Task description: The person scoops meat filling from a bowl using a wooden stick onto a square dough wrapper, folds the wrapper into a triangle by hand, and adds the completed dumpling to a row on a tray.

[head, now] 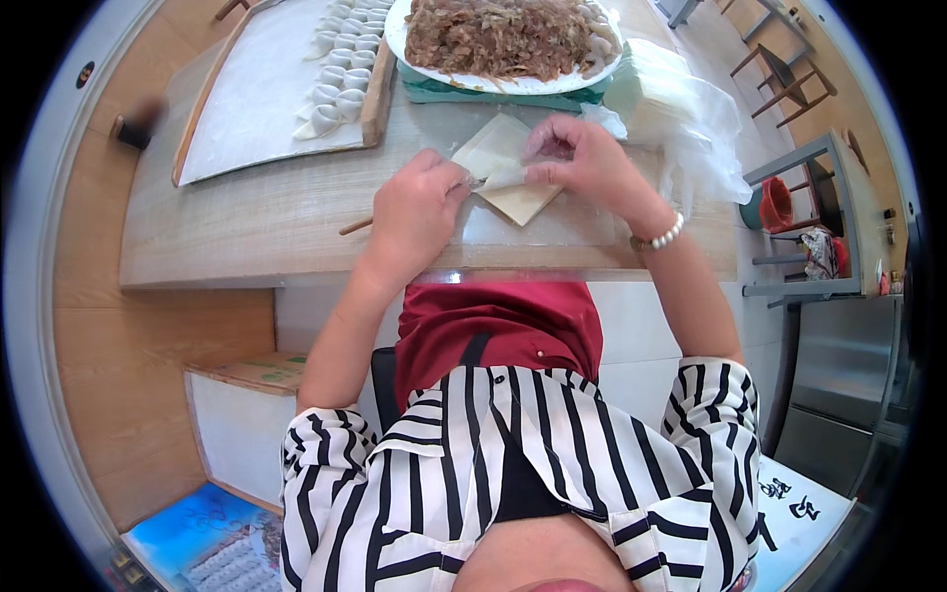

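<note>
A small stack of square dough wrappers (522,205) lies on the table before me, its corners pointing towards and away from me. My left hand (422,211) grips a thin stick (356,226) whose wooden end sticks out to the left; its other end meets a wrapper. My right hand (584,163) pinches the lifted edge of the top wrapper (507,176) between thumb and fingers. Beyond the hands is a white plate (510,83) heaped with minced filling (496,37). Folded dumplings (339,96) stand in rows on a wood-edged tray (377,111) at the upper left.
Right of the plate, more wrappers (651,81) lie in a clear plastic bag (710,140). A green container (429,90) supports the plate. The wooden table's front edge (296,280) runs close to my body. A chair (784,78) and a red-lined bin (774,203) stand at the right.
</note>
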### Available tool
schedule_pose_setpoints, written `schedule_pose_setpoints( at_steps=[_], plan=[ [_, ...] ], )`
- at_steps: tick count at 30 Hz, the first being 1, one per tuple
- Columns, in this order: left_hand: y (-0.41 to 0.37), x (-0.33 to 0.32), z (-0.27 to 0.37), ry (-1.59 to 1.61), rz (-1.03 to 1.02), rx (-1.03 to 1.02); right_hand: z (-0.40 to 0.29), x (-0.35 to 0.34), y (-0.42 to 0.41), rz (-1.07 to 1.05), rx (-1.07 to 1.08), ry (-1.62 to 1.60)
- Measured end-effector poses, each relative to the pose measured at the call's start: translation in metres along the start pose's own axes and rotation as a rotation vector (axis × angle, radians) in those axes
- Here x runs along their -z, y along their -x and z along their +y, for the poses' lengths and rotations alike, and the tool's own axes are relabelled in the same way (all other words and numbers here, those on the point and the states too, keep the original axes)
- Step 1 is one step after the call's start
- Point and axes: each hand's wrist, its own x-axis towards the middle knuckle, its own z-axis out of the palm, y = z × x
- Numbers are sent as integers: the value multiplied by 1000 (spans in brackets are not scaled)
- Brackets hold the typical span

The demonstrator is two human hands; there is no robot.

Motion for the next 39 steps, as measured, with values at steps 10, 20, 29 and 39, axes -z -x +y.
schedule_pose_setpoints(
  at_steps=[10, 20, 29, 39],
  plan=[
    [-28, 18, -6, 122, -239, 174, 11, -19, -11, 548, 501, 783],
    [-14, -3, 20, 344, -97, 122, -24, -49, 43, 240, -109, -746],
    [25, 7, 26, 368, 93, 150, -29, -50, 27, 518, 4, -918],
    [16, -23, 42, 1664, 376, 605, -44, -91, 48, 279, -39, -1108]
  ],
)
